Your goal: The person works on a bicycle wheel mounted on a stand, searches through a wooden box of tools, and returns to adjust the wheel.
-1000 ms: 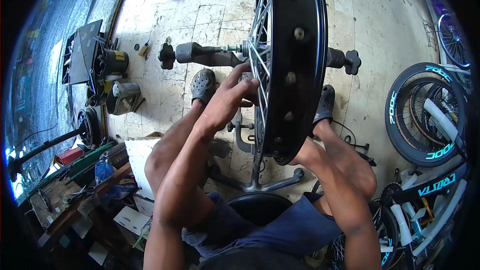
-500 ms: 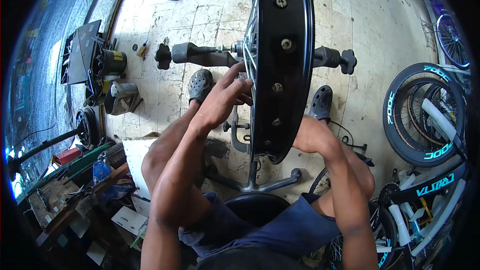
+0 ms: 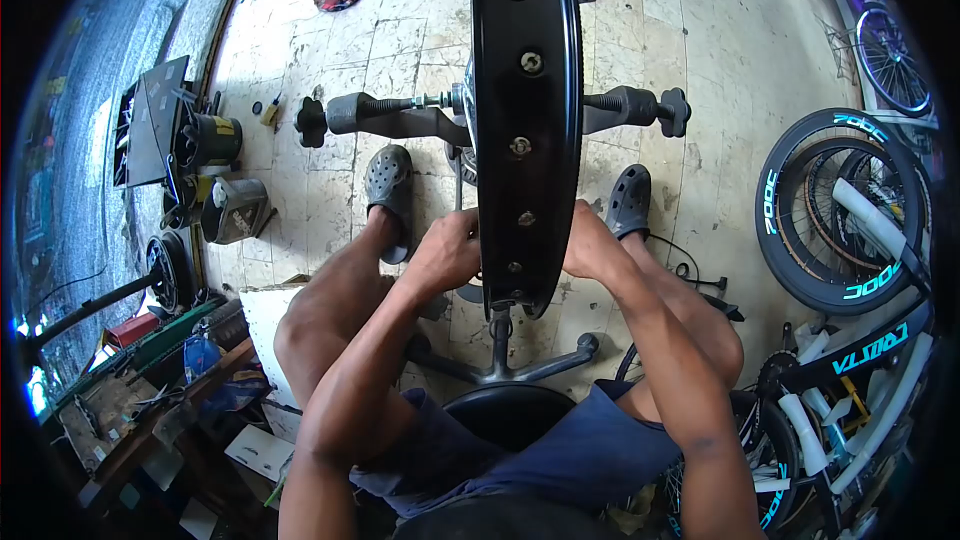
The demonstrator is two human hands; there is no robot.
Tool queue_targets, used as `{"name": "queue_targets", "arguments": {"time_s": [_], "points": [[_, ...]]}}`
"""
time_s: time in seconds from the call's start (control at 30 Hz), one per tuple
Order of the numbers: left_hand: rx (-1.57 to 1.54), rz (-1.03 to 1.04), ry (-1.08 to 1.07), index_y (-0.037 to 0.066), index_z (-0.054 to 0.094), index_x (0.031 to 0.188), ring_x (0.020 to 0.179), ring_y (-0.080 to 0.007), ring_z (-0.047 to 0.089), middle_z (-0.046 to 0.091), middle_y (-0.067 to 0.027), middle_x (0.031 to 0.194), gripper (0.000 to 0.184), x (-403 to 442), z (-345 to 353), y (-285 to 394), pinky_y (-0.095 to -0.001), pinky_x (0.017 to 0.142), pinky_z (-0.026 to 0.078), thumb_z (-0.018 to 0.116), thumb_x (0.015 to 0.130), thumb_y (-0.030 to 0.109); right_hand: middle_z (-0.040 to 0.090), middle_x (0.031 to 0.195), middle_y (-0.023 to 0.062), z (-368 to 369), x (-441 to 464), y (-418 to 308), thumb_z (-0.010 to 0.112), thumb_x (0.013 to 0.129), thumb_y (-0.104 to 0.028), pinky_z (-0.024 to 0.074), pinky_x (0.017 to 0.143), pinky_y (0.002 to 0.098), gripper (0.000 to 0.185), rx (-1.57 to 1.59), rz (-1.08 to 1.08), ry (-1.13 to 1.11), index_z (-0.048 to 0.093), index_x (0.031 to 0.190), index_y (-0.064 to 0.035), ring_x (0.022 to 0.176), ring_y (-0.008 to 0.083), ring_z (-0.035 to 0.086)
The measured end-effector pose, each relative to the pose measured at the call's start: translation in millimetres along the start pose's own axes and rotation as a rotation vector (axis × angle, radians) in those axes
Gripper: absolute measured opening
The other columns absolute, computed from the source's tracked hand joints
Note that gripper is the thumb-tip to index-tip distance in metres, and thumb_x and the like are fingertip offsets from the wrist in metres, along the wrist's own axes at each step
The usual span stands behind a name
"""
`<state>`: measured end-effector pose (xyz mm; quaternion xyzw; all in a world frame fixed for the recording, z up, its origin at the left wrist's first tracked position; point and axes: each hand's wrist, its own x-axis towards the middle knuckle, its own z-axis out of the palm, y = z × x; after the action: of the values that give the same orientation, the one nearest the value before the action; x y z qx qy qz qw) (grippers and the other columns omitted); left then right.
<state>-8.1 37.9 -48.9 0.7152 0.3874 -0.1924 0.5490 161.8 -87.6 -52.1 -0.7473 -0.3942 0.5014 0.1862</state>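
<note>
A bare black wheel [image 3: 502,180] is standing upright and edge-on between the person's knees, its axle [image 3: 430,100] sitting across the arms of a dark metal stand [image 3: 400,123], with a left-side knob [image 3: 311,122] and a right-side knob [image 3: 675,113] at the outer ends. The left hand [image 3: 447,250] is resting at the wheel's left side, low down, and the right hand [image 3: 590,243] is resting opposite it on the right side; the fingers of both are hiding behind the rim, so I cannot tell whether either is gripping a spoke or merely lying against the wheel. As for progress, the mounting looks done: the wheel is sitting in the stand, and small metal nipples [image 3: 520,147] are showing in the rim's holes along the visible stretch. No tyre is covering the rim, so that part is appearing undone, while spoke tightness and straightness are staying impossible to judge from this angle. Off to the right, a tyred wheel [image 3: 775,225] is leaning near a bicycle frame [image 3: 865,352]; on the left, a cluttered table [image 3: 112,408] is holding tools.
</note>
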Motion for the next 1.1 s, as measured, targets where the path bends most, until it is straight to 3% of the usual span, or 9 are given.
{"name": "queue_targets", "arguments": {"time_s": [0.1,0.17,0.5,0.67,0.83,1.1], "points": [[-0.481,0.165,0.026,-0.008,0.067,0.095,0.069,-0.0232,0.064,0.068,-0.0156,0.080,0.027,4.2,8.3,-33.5,-0.0335,0.065,0.052,0.059,0.082,0.014,0.070,0.084,0.0122,17.7,10.0,11.6,0.064,0.078,-0.003,0.0495,0.066,0.0340,0.023,0.234,-0.038,-0.007,0.070,0.100,0.0007,0.069,0.0232,0.065],[-0.642,0.219,0.037,-0.008,0.068,0.091,0.068,-0.0231,0.064,0.068,-0.0153,0.078,0.025,6.7,10.3,-44.3,-0.0333,0.065,0.052,0.059,0.081,0.013,0.070,0.084,0.0116,24.2,13.0,16.0,0.064,0.078,-0.002,0.0494,0.066,0.0335,0.023,0.311,-0.052,-0.012,0.070,0.100,0.0007,0.069,0.0220,0.064],[-0.599,0.234,-0.027,-0.008,0.067,0.094,0.069,-0.0222,0.063,0.068,-0.0149,0.080,0.025,-5.2,4.4,-14.1,-0.0316,0.065,0.051,0.059,0.080,0.010,0.067,0.074,0.0083,32.6,17.6,23.2,0.066,0.077,-0.004,0.0472,0.061,0.0311,0.020,0.602,0.015,0.028,0.070,0.096,-0.0011,0.060,0.0189,0.060],[-0.740,0.253,0.059,-0.008,0.067,0.094,0.069,-0.0207,0.062,0.067,-0.0128,0.078,0.025,1.3,13.4,-20.9,-0.0311,0.064,0.052,0.060,0.080,0.012,0.065,0.069,0.0080,22.2,-8.5,-11.9,0.068,0.075,-0.007,0.0475,0.061,0.0315,0.017,0.287,-0.040,0.133,0.070,0.091,-0.0018,0.058,0.0213,0.059],[-0.202,0.079,-0.040,-0.007,0.066,0.093,0.068,-0.0196,0.061,0.066,-0.0116,0.077,0.024,-2.3,2.4,10.5,-0.0314,0.063,0.051,0.061,0.081,0.013,0.064,0.068,0.0085,32.1,-11.7,-15.8,0.068,0.073,-0.010,0.0479,0.060,0.0331,0.016,0.256,-0.033,0.272,0.069,0.087,-0.0013,0.057,0.0236,0.058],[-0.326,0.062,-0.118,-0.005,0.066,0.087,0.062,-0.0160,0.057,0.063,-0.0091,0.071,0.022,0.6,-5.5,1.3,-0.0296,0.056,0.048,0.066,0.080,0.015,0.066,0.072,0.0098,27.5,-1.6,-10.5,0.068,0.074,-0.013,0.0481,0.059,0.0352,0.016,0.173,0.007,0.179,0.069,0.087,-0.0025,0.058,0.0254,0.059]]}}
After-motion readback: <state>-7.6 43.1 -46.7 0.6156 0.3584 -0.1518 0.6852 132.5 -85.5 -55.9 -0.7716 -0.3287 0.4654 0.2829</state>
